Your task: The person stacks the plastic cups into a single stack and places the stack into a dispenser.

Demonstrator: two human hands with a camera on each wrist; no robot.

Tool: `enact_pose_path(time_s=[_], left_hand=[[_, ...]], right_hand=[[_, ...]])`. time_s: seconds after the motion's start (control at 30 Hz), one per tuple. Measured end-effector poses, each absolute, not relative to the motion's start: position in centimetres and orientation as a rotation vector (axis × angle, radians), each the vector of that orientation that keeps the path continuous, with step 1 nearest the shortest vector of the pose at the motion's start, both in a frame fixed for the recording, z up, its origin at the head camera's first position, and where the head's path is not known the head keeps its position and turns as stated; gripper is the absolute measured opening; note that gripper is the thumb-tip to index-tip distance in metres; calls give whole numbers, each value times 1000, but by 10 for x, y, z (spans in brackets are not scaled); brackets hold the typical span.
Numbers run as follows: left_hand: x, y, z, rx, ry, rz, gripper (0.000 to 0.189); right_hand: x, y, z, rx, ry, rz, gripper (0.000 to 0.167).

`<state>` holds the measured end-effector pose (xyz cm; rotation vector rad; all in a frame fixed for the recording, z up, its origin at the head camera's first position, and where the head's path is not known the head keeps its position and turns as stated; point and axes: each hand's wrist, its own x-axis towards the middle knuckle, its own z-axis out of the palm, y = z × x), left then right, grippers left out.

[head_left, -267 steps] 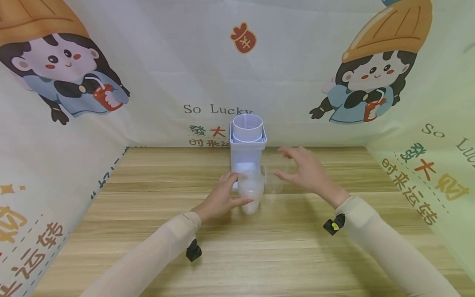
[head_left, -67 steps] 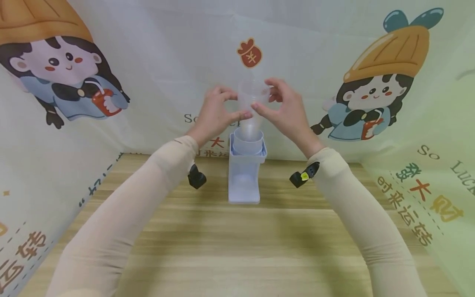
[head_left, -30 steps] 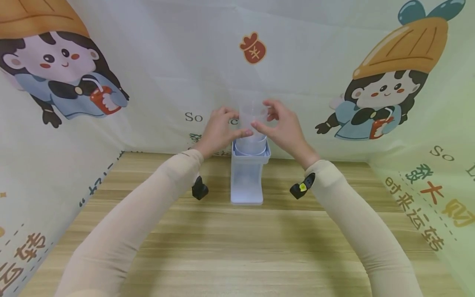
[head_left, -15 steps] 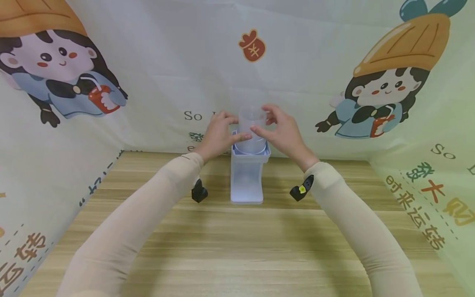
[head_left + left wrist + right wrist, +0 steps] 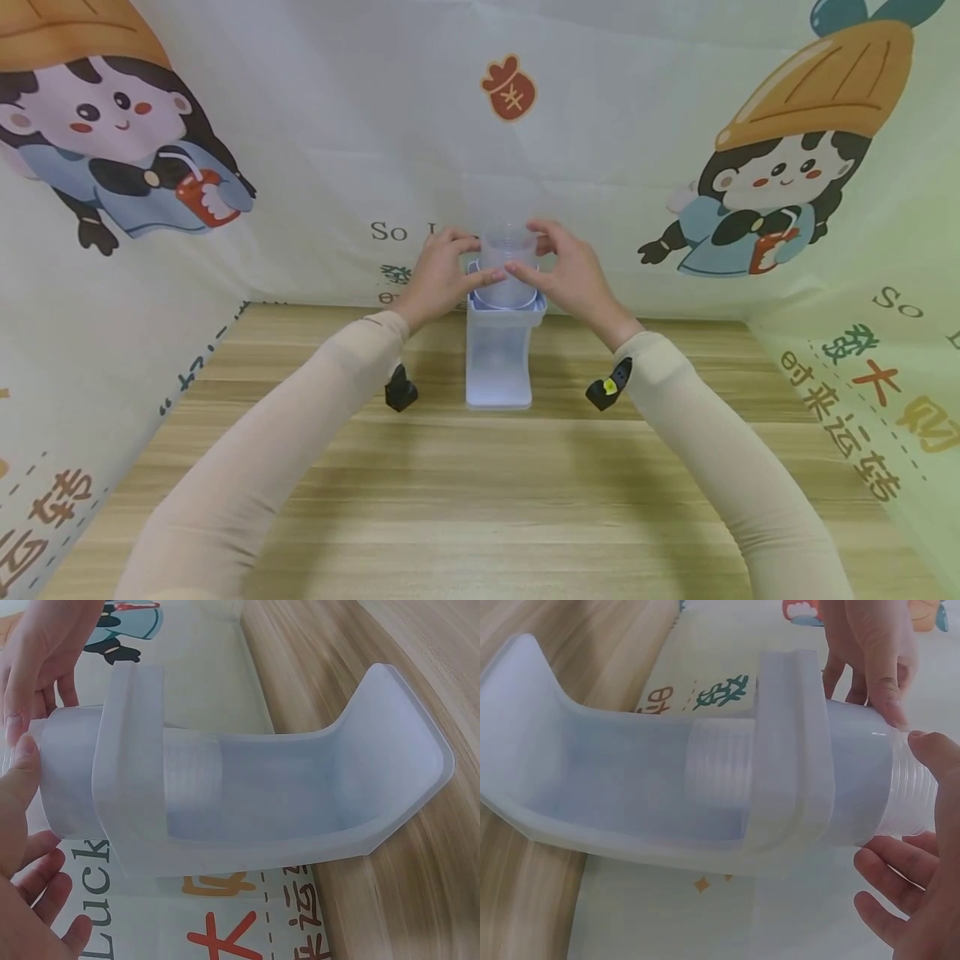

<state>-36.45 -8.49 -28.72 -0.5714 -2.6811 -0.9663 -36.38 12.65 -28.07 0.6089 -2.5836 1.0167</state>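
A stack of clear plastic cups (image 5: 510, 237) sits upright in the round collar of a white cup holder (image 5: 498, 362). My left hand (image 5: 441, 273) pinches the upper part of the stack from the left, thumb in front. From the right, my right hand (image 5: 576, 271) does likewise, its thumb tip close to the other. In the right wrist view, ridged cup rims (image 5: 913, 787) show above the collar (image 5: 859, 772). The lower end of the stack (image 5: 720, 761) hangs beneath the holder's frame. Part of the stack is hidden inside the collar.
The holder's flat foot (image 5: 498, 396) stands on a wood-grain table (image 5: 480, 483) near its back edge. A printed cloth (image 5: 360, 108) with cartoon figures rises behind and on both sides. Each wrist carries a small black camera (image 5: 401, 390).
The cup stack came off the table front, rose above the holder and then went down into its collar. Both hands have lowered with it, only slightly over the last half second.
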Motion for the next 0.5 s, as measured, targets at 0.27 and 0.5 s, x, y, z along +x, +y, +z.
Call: enact_pose_path(time_s=[0.27,0.5], left_hand=[[-365,-86,-289,-571,-2680,-975,66],[-365,-86,-291,-560,-2677,-1005,65]], right_hand=[[-364,128,-283,604,-2589,1042,72],[-364,132,-283,609,-2596,1072,70]])
